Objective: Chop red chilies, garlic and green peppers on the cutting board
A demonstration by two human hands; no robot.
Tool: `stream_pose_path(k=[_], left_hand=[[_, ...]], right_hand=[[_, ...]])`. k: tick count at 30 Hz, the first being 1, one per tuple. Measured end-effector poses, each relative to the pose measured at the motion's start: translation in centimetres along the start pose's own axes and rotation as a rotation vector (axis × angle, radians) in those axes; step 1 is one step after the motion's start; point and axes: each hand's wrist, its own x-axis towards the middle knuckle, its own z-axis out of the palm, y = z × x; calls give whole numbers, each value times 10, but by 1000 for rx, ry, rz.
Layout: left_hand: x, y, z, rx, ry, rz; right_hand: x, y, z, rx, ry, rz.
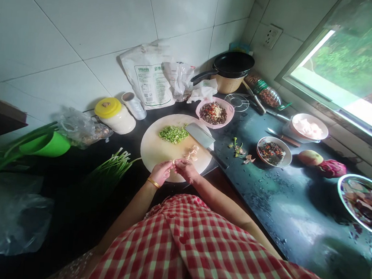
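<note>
Looking down from the head camera, I see the left hand (161, 173) and right hand (186, 170) meeting over the near edge of the round board (150, 151), fingers of both pinched on a pale bit (172, 162) (mostly hidden by the fingertips). Around them stand the containers: the pink bowl (230, 112) holds dark mince topped with red and pale bits; the small bowl (289, 160), a dark mix flecked with orange; the white bowl (299, 133), pale chunks; the basin (339, 194), dark pieces in liquid. The bottle (269, 97) contains brown bits. That makes three bowls, one basin, one bottle, plus one yellow-lidded jar (118, 118). On the board lie one green heap (173, 134), one cluster of cloves (192, 152) and one cleaver (201, 134), its handle past the rim. Two fruits sit side by side: one yellowish (310, 157), one pink (332, 169).
</note>
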Motion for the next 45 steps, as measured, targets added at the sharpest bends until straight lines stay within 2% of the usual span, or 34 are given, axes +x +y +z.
stream_pose_path(k=[3,6,10,16,18,24,30,35,38,41,43,45], left_hand=[[-2,2,1,-50,-52,-33],[-1,1,0,-55,-58,-29],[1,-1,-2,-18,-3,11],[3,-1,1,54,60,30],[4,-1,2,65,63,47],[7,-2,-3,125,47,71],[5,-3,-5,107,-19,40],[2,2,-12,-13,-34,30],[0,5,-18,-129,-51,-21],[-2,9,-22,-217,-93,-49],[-2,11,-22,-250,-94,-50],[-1,12,-20,-269,-71,-53]], right_hand=[[1,1,0,96,-20,44],[2,3,1,93,0,38],[3,5,3,-68,103,-118],[5,7,0,-370,180,-371],[5,7,0,-427,172,-409],[2,3,2,-343,42,-220],[5,1,0,-33,72,-29],[9,5,-7,20,167,7],[12,8,-9,-118,236,-2],[12,10,-8,-423,250,-29],[10,9,-6,-682,216,-140],[6,5,-7,-927,189,-342]])
